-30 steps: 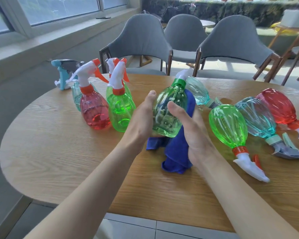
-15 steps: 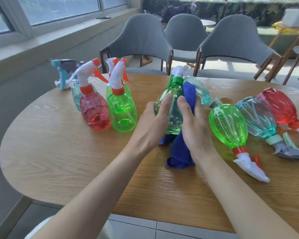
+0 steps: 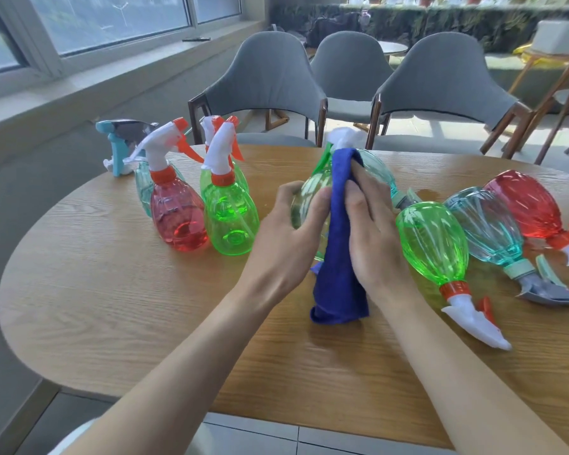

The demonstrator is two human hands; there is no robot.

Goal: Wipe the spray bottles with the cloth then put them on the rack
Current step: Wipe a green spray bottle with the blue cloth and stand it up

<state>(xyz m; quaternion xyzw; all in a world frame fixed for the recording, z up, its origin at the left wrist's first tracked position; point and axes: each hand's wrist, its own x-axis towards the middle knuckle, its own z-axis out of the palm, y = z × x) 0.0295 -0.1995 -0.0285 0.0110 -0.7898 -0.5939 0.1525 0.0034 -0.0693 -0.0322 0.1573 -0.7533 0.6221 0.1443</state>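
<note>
Grey chairs (image 3: 266, 80) and a long window (image 3: 112, 21) stand behind a rounded wooden desk (image 3: 112, 307). Near its far left edge, four bottles stand upright close together: a teal bottle (image 3: 143, 185) at the back, a red bottle (image 3: 178, 215), a front green bottle (image 3: 230, 221), and a second green bottle (image 3: 242, 178) behind that.

At the middle, the left hand (image 3: 286, 238) has its grip curled round the held green bottle (image 3: 309, 195). This bottle is raised just above the desk with its white trigger head pointing away from the person. The blue cloth (image 3: 340, 257) is draped down the bottle's right flank, its tail hanging to the desk. The right hand (image 3: 375, 234) has its grip on the cloth, fingers laid over it and pressing it against the plastic.

Toward the right edge, four bottles lie on their sides: a pale teal one (image 3: 380, 174) partly hidden behind the right hand, a lying green bottle (image 3: 431, 244), a lying teal bottle (image 3: 488, 224) and a lying red bottle (image 3: 523, 205).

The step in hand looks like wiping the fifth bottle. Next, the left hand probably needs to turn the bottle so the cloth reaches every side. The bottle could then be stood with the upright group. No rack is in view.
</note>
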